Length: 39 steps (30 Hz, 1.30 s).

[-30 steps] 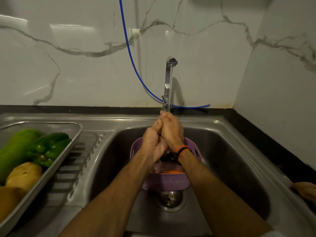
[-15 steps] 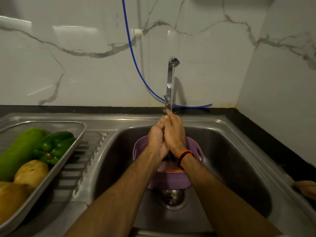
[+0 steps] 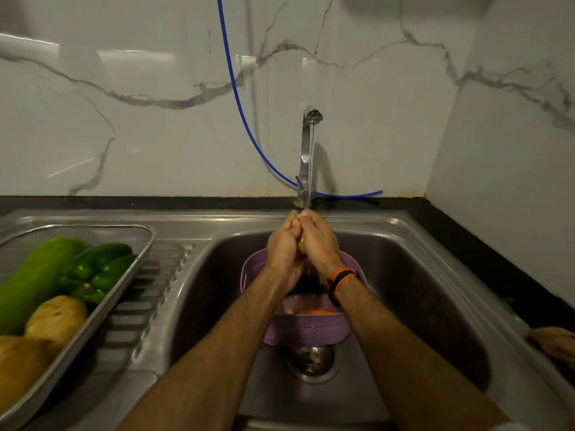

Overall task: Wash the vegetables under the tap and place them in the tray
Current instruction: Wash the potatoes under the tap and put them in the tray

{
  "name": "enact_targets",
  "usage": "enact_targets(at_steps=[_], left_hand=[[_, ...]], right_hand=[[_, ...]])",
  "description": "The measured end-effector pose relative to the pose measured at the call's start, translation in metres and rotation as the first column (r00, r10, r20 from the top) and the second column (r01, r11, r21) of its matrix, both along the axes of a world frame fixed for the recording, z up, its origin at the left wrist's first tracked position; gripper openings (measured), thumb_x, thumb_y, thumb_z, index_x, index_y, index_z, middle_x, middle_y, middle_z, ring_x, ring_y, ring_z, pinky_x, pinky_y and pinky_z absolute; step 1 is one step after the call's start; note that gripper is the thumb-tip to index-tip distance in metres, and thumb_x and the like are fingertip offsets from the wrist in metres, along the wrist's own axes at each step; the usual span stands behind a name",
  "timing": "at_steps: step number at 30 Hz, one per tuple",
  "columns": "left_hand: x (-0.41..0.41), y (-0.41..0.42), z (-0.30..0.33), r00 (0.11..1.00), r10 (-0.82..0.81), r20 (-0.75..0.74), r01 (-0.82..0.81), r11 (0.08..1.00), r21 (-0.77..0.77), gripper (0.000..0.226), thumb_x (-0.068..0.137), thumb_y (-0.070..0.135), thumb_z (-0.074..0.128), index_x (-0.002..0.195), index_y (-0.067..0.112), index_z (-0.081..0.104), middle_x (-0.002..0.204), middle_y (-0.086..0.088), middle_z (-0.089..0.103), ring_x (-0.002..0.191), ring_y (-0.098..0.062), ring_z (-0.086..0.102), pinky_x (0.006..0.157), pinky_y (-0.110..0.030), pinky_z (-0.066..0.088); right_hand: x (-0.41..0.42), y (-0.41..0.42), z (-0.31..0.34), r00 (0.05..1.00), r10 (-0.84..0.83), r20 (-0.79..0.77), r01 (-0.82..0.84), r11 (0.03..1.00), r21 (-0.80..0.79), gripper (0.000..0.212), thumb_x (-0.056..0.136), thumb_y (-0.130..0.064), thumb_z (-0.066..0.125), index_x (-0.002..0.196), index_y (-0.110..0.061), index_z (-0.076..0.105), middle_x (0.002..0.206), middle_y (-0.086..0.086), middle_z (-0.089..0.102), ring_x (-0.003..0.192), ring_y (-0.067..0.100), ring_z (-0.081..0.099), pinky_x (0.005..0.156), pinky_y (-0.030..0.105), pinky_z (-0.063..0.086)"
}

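Under the tap (image 3: pixel 308 150), water runs down onto a yellowish vegetable (image 3: pixel 301 246), mostly hidden between my palms. My left hand (image 3: pixel 284 248) and my right hand (image 3: pixel 320 244) are both curled round it, above a purple basket (image 3: pixel 306 332) standing in the sink (image 3: pixel 413 275). Something orange (image 3: pixel 314 312) lies in the basket. On the drainboard to the left, a steel tray (image 3: pixel 109 303) holds a long green vegetable (image 3: pixel 34 281), a green capsicum (image 3: pixel 96 272) and two potatoes (image 3: pixel 56 318).
A blue hose (image 3: pixel 239 104) hangs down the marble wall and runs behind the tap. The sink drain (image 3: pixel 312 360) lies just in front of the basket. A brownish object (image 3: pixel 557 343) sits on the dark counter at the right edge.
My hands have stayed under the tap, shifting slightly against each other around the vegetable. The view has drifted a little.
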State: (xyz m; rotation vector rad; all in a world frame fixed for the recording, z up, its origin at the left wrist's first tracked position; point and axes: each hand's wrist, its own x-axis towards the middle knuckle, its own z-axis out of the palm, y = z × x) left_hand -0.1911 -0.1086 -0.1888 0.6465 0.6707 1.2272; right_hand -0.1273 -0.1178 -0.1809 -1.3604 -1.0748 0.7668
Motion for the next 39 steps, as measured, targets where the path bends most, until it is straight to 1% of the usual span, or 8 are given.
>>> enact_targets(at_steps=[6,11,14,16,21,30,34,39], left_hand=[[-0.002,0.002,0.0,0.997,0.062,-0.047,-0.062,0.998,0.005,0.044,0.103,0.004,0.042,0.146,0.013,0.046,0.137,-0.014,0.057,0.121,-0.028,0.058,0.105,-0.046,0.048],[-0.003,0.003,-0.004,0.998,-0.006,-0.063,-0.001,0.995,-0.103,0.036,0.103,0.018,0.048,0.135,0.003,0.054,0.127,-0.021,0.064,0.118,-0.034,0.062,0.105,-0.052,0.048],[-0.002,-0.006,0.004,0.999,-0.034,0.013,0.036,0.983,-0.181,0.035,0.104,0.02,0.047,0.133,0.0,0.053,0.126,-0.023,0.064,0.117,-0.035,0.062,0.104,-0.051,0.049],[-0.001,-0.01,0.004,0.999,-0.027,0.03,0.032,0.984,-0.175,0.031,0.104,0.016,0.046,0.131,0.002,0.052,0.125,-0.023,0.063,0.116,-0.035,0.062,0.101,-0.049,0.051],[0.0,-0.015,0.01,0.998,0.026,-0.055,-0.032,0.992,-0.122,0.022,0.101,0.011,0.052,0.117,0.001,0.063,0.104,-0.015,0.07,0.097,-0.025,0.068,0.086,-0.035,0.057],[-0.007,-0.009,0.005,0.993,-0.073,0.091,0.086,0.984,-0.153,0.031,0.103,0.011,0.046,0.13,0.002,0.057,0.128,-0.023,0.063,0.121,-0.033,0.061,0.098,-0.042,0.053],[-0.008,-0.007,0.003,0.993,-0.023,0.116,0.038,0.991,-0.128,0.021,0.1,0.005,0.047,0.112,-0.003,0.062,0.108,-0.02,0.068,0.102,-0.027,0.066,0.098,-0.037,0.052],[-0.014,-0.005,0.002,0.985,-0.117,0.123,0.136,0.978,-0.161,0.036,0.103,0.014,0.048,0.137,0.003,0.053,0.134,-0.023,0.06,0.124,-0.033,0.059,0.109,-0.047,0.046]], right_hand=[[0.007,0.001,-0.002,0.951,0.008,-0.31,-0.013,1.0,-0.014,0.03,0.095,-0.018,0.058,0.125,-0.017,0.058,0.117,0.003,0.062,0.105,0.017,0.061,0.089,0.034,0.053],[0.004,-0.002,0.005,0.737,0.054,-0.673,-0.027,0.998,0.05,0.01,0.099,-0.012,0.05,0.101,-0.014,0.06,0.104,0.01,0.062,0.096,0.022,0.06,0.091,0.043,0.052],[-0.001,0.001,0.0,0.892,-0.04,-0.451,0.033,0.999,-0.025,0.015,0.1,-0.018,0.048,0.1,-0.026,0.061,0.114,0.007,0.06,0.098,0.019,0.057,0.097,0.043,0.049],[-0.002,0.0,-0.002,0.973,-0.087,-0.212,0.08,0.996,-0.045,0.028,0.103,-0.026,0.042,0.126,-0.026,0.057,0.133,0.004,0.053,0.113,0.018,0.053,0.105,0.042,0.043],[-0.012,-0.01,-0.004,0.985,-0.094,0.147,0.079,0.991,0.105,0.046,0.106,-0.027,0.033,0.151,-0.018,0.032,0.154,0.002,0.036,0.139,0.018,0.037,0.112,0.028,0.028],[-0.004,-0.003,-0.001,0.992,-0.067,0.104,0.058,0.994,0.091,0.034,0.104,-0.02,0.038,0.135,-0.016,0.052,0.136,0.003,0.05,0.112,0.01,0.048,0.093,0.022,0.036],[-0.018,-0.004,-0.011,0.986,-0.037,0.161,0.025,0.997,0.075,0.045,0.104,-0.02,0.038,0.149,-0.018,0.035,0.15,0.0,0.037,0.134,0.015,0.039,0.104,0.024,0.027],[-0.005,0.001,0.003,0.995,-0.08,0.066,0.074,0.994,0.086,0.034,0.104,-0.02,0.04,0.134,-0.017,0.054,0.138,0.002,0.051,0.118,0.012,0.049,0.097,0.025,0.039]])
